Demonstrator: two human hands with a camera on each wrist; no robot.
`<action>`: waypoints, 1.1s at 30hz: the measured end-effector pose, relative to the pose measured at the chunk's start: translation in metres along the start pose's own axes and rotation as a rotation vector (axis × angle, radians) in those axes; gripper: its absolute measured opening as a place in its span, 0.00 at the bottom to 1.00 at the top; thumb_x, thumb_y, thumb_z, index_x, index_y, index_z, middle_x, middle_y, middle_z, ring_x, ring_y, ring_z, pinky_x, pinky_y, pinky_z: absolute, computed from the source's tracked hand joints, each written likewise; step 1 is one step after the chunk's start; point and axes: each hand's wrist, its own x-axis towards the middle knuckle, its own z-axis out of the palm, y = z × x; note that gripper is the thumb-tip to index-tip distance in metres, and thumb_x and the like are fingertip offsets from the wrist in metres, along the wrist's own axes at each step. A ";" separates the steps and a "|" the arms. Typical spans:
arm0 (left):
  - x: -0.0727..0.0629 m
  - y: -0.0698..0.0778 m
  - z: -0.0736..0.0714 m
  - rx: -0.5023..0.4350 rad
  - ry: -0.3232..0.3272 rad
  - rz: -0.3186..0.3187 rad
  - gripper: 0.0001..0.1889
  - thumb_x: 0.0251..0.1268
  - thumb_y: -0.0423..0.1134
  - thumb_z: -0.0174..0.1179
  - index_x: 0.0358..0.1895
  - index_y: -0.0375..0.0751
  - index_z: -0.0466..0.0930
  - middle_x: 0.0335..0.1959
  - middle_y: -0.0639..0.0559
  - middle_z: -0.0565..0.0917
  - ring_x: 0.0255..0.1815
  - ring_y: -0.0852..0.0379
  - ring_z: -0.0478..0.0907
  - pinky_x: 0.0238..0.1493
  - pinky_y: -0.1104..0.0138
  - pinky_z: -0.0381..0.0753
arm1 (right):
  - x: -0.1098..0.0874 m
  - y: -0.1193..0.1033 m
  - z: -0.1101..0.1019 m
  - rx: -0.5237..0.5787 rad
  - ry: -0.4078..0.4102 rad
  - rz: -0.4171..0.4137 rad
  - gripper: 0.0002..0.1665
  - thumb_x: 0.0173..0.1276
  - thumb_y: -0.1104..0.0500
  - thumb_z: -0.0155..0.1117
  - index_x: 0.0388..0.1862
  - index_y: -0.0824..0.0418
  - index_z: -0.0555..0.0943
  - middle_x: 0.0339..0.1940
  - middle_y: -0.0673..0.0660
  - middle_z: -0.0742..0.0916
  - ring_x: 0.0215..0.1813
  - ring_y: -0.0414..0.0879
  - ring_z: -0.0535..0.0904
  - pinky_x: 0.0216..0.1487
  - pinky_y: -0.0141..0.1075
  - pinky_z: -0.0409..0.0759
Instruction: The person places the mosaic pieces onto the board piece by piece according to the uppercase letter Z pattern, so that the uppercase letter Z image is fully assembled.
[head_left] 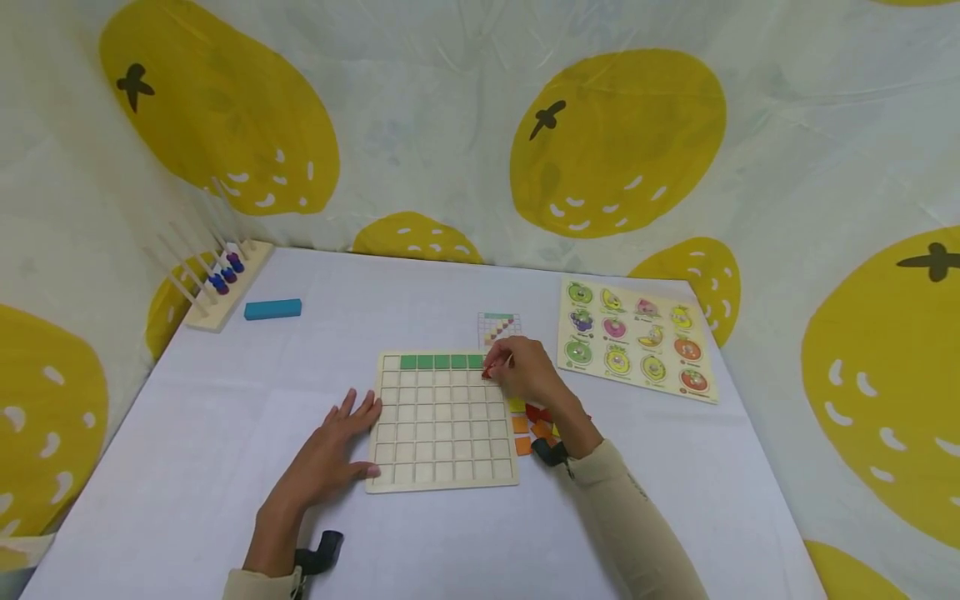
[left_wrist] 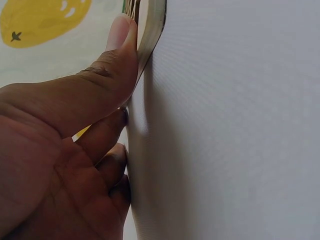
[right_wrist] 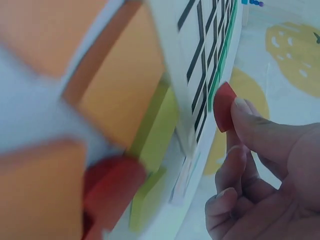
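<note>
Sleeves [head_left: 633, 517], splayed left fingers [head_left: 363, 419] touching board [head_left: 442, 429], right fingers [right_wrist: 233, 165] pinching red piece [right_wrist: 223, 107]

A pale wooden board [head_left: 443, 432], divided into square cells, is laid flat, its left edge touched by the left hand [head_left: 327, 454]. Green tiles [head_left: 442, 362] are set side by side along its far row. A red piece [right_wrist: 224, 107] is pinched in the right hand [head_left: 528, 371] near the far right corner.
</note>
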 end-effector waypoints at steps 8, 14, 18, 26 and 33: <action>0.001 0.001 0.002 0.008 -0.004 -0.010 0.58 0.44 0.36 0.85 0.83 0.42 0.62 0.86 0.45 0.59 0.90 0.36 0.44 0.87 0.38 0.47 | 0.014 -0.009 0.017 -0.064 -0.061 -0.084 0.07 0.68 0.66 0.75 0.33 0.54 0.90 0.33 0.50 0.87 0.35 0.43 0.79 0.40 0.35 0.79; 0.001 0.001 0.001 0.013 -0.012 -0.010 0.58 0.45 0.37 0.85 0.83 0.43 0.62 0.86 0.45 0.58 0.90 0.36 0.44 0.87 0.38 0.47 | 0.019 -0.010 0.024 -0.122 -0.029 -0.024 0.08 0.66 0.62 0.79 0.33 0.51 0.87 0.30 0.49 0.84 0.34 0.44 0.78 0.36 0.35 0.77; 0.001 0.000 0.001 0.016 -0.004 -0.009 0.58 0.44 0.37 0.85 0.83 0.43 0.62 0.86 0.46 0.59 0.90 0.36 0.44 0.87 0.38 0.48 | 0.020 -0.011 0.024 -0.168 0.018 0.023 0.12 0.63 0.56 0.83 0.33 0.50 0.83 0.27 0.48 0.83 0.31 0.44 0.77 0.31 0.35 0.74; 0.001 0.000 0.000 0.011 -0.001 -0.010 0.59 0.43 0.36 0.86 0.83 0.43 0.62 0.85 0.45 0.59 0.90 0.35 0.44 0.87 0.37 0.48 | 0.020 -0.012 0.024 -0.174 0.031 0.061 0.15 0.61 0.53 0.85 0.30 0.50 0.83 0.25 0.50 0.82 0.29 0.45 0.76 0.27 0.35 0.70; 0.002 0.000 0.002 0.006 -0.005 -0.023 0.59 0.43 0.36 0.86 0.83 0.44 0.62 0.86 0.46 0.58 0.90 0.35 0.44 0.87 0.37 0.47 | 0.019 -0.013 0.021 -0.162 -0.013 0.077 0.11 0.63 0.53 0.83 0.28 0.50 0.85 0.26 0.49 0.83 0.30 0.45 0.78 0.28 0.34 0.72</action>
